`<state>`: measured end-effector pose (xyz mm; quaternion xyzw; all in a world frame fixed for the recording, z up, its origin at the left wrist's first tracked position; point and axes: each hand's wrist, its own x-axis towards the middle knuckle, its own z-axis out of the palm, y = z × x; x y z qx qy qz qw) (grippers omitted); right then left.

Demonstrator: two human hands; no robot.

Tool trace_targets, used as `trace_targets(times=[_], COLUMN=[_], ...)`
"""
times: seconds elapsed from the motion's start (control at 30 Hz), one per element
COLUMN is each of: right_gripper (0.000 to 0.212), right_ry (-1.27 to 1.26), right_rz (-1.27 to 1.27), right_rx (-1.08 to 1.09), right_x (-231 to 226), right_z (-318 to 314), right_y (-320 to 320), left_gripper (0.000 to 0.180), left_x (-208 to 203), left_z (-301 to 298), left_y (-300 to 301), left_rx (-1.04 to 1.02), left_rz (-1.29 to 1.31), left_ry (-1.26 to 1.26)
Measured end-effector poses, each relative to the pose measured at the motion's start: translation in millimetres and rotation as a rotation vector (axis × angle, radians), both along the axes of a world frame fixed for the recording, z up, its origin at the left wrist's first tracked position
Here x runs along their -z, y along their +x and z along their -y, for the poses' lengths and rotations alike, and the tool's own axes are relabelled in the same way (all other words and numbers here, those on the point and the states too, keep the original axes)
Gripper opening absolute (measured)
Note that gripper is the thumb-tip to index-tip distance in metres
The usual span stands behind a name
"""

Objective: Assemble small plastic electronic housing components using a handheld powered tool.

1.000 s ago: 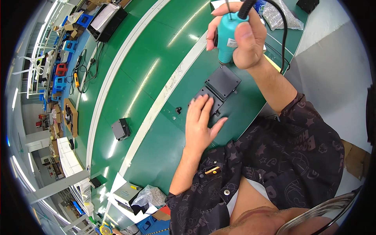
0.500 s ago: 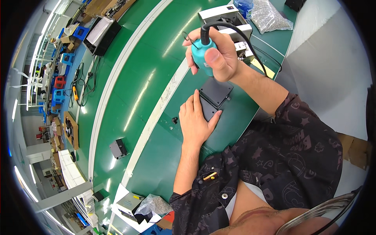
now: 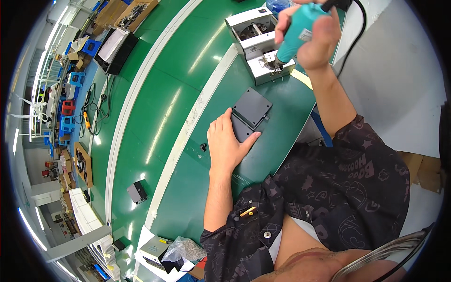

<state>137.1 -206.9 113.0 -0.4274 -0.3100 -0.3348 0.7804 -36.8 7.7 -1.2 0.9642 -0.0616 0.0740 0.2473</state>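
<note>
In my right hand (image 3: 321,47), closed around its body, is a teal electric screwdriver (image 3: 300,34). Its tip points down and left, at the front of a white screw feeder (image 3: 256,40); whether it touches a screw there I cannot tell. My left hand (image 3: 226,146) holds a dark grey rectangular case (image 3: 252,106) against the green table (image 3: 277,136), fingers along its left edge and thumb at the near edge. The case has two flat sections side by side, small holes at the corners and a small knob on its right edge.
Small black parts (image 3: 203,147) lie left of my left hand. Another dark grey case (image 3: 136,192) sits farther left. A white-and-grey box (image 3: 155,249) and a clear bag (image 3: 184,249) are at the lower left. The screwdriver's black cable (image 3: 361,40) hangs at the right.
My right hand has carried the screwdriver up and right, from above the case to the screw feeder. My left hand stays on the case. The whole view has shifted slightly.
</note>
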Motion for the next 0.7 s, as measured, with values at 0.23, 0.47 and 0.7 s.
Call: trace_targets(times=[0.23, 0.47, 0.7], right_gripper=[0.041, 0.051, 0.04], right_ry=[-0.094, -0.277, -0.307], right_rz=[-0.245, -0.061, 0.038], right_rx=[-0.173, -0.331, -0.42], right_x=[-12.2, -11.4, 11.3], right_z=[-23.8, -67.3, -96.4], right_y=[-16.7, -54.2, -45.7], left_gripper=[0.091, 0.086, 0.083], left_x=[-3.1, -5.2, -8.0], left_z=[2.7, 10.3, 9.2], left_y=[5.1, 8.2, 7.1], left_rx=[-0.058, -0.133, -0.15], left_rz=[0.032, -0.012, -0.026], left_ry=[0.019, -0.047, -0.08])
